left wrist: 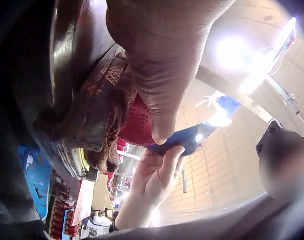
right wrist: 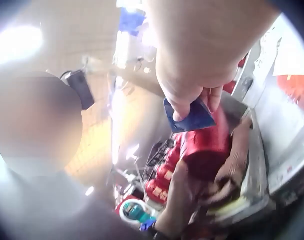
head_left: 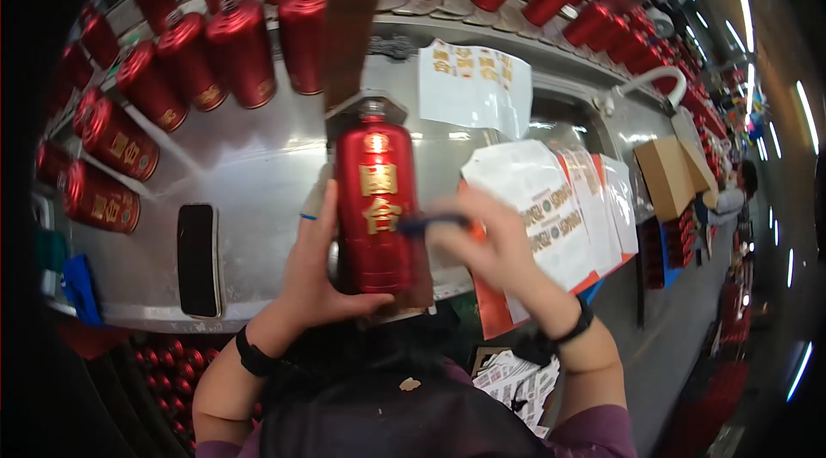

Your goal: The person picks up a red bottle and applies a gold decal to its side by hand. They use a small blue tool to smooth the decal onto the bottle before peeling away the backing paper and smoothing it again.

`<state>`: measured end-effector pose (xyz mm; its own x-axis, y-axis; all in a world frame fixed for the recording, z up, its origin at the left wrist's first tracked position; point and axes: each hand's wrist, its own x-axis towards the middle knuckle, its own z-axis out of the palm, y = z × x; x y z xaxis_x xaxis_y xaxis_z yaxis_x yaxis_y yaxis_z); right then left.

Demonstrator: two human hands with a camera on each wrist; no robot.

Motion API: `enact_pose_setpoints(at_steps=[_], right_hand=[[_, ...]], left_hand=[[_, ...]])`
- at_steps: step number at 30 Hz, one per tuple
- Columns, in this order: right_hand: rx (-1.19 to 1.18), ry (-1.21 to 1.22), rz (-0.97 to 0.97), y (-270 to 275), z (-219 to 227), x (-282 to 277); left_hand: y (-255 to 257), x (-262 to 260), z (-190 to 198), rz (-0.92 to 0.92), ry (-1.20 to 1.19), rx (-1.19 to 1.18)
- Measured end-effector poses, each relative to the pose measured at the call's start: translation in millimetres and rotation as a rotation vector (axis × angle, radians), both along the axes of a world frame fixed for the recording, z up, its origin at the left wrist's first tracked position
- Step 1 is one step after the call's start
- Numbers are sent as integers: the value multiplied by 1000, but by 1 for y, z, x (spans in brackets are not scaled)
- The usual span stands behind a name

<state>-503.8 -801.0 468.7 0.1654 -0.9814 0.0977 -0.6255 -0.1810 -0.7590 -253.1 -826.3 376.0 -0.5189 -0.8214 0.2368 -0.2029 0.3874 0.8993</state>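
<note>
Glossy metallic-red, gold-lettered bottle [head_left: 379,260] mid-view, neck toward 12 o'clock; I'd guess heavy, stiff, slippery: hold near base. Left hand [head_left: 311,282] grips it from 8; right hand [head_left: 489,250] pinches flat blue scraper-like piece [right wrist: 194,120] at 3.

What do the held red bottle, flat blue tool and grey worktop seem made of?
Red bottle: glossy metallic-looking coating, bright highlights; material underneath can't be told.
Blue tool: perhaps plastic, evenly coloured and thin.
Worktop: likely stainless steel, satin grey with blurred reflections.

btl [head_left: 376,260]: glossy, metallic; tool [right wrist: 194,120]: smooth, plastic-look; bench [head_left: 249,157]: smooth metal; rag [right wrist: 233,167]: rough matt cloth; ctn [head_left: 661,172]: matt cardbd
</note>
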Motion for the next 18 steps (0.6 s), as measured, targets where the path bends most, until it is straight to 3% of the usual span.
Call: enact_pose_setpoints(at_steps=[2,5,7,8,11,14,18], right_hand=[[-203,160,-114,-30,-22,-37],[-104,-86,-308,-37,-17,-85],[21,-323,-352,-28,-2,-125],[65,-370,-359,-22,3,-141],[147,-334,-416,0,-9,-195],[528,-188,-571,25,-26,-227],[621,157,-373,33,-26,-216]], left_hand=[[2,-2,5,22,11,61],[6,-2,20,15,-4,69],[13,-2,30,32,-169,-262],[16,-2,31,28,-163,-258],[22,-4,28,40,-256,-351],[20,0,26,23,-263,-341],[23,5,29,58,-239,-279]])
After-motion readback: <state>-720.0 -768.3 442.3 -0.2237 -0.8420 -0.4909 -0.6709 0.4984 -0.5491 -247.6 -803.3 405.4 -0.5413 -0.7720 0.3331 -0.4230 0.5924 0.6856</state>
